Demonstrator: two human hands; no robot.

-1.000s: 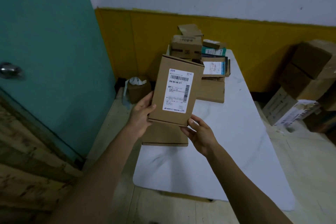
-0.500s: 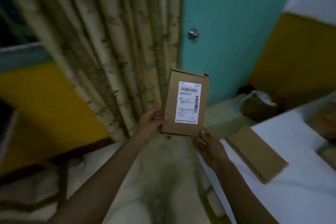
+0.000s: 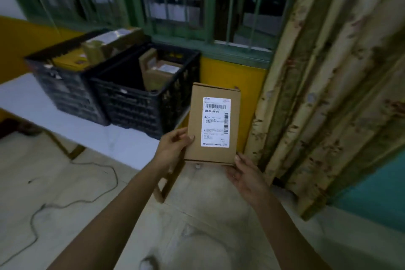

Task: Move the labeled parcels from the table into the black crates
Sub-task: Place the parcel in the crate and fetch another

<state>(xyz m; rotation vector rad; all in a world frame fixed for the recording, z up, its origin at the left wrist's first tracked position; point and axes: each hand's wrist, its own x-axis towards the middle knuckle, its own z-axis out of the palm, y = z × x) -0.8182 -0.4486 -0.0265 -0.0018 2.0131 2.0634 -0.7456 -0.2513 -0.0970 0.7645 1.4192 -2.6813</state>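
I hold a flat brown cardboard parcel [image 3: 197,125] upright in front of me, its white barcode label facing me. My left hand [image 3: 173,149] grips its lower left edge, thumb on the front. My right hand [image 3: 245,173] holds the bottom right corner from below. Two black crates stand side by side on a white table [image 3: 65,120] ahead to the left. The nearer crate [image 3: 140,105] holds a few cardboard parcels at its far end. The farther crate [image 3: 59,85] is filled with boxes up to its rim.
A green barred window [image 3: 175,6] is behind the crates, above a yellow wall. A patterned curtain [image 3: 328,85] hangs at the right, next to a teal surface. A cable [image 3: 72,201] snakes across the tiled floor at the left.
My view has swung left, from the parcel table past the door and curtain to the crates by the window. Both hands kept holding the same parcel upright.
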